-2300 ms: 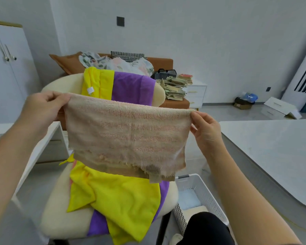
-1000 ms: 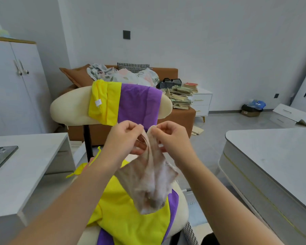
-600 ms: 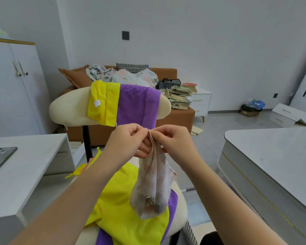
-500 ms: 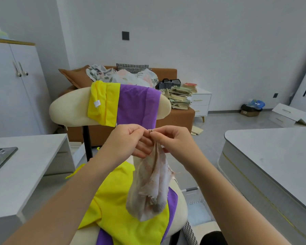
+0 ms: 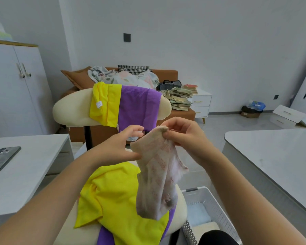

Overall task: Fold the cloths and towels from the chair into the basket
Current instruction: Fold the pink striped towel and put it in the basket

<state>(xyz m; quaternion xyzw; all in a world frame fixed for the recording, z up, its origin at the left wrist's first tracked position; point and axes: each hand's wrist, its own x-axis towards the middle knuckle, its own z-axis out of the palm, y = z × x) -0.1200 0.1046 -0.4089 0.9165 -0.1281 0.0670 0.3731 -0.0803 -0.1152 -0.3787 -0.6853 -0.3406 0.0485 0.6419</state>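
White walls back a cream chair draped with yellow and purple cloths. Above its seat hangs the pink towel. The right hand pinches its top corner at twelve o'clock, and the left hand pinches its edge at ten o'clock. The white basket stands at the towel's five o'clock.

Towel: pale beige-pink, faint pink stripes. Seat cloth: yellow. Left backrest cloth: yellow. Right backrest cloth: purple. Chair: cream. Basket: white. Far sofa: brown. Cushion: black-white check.
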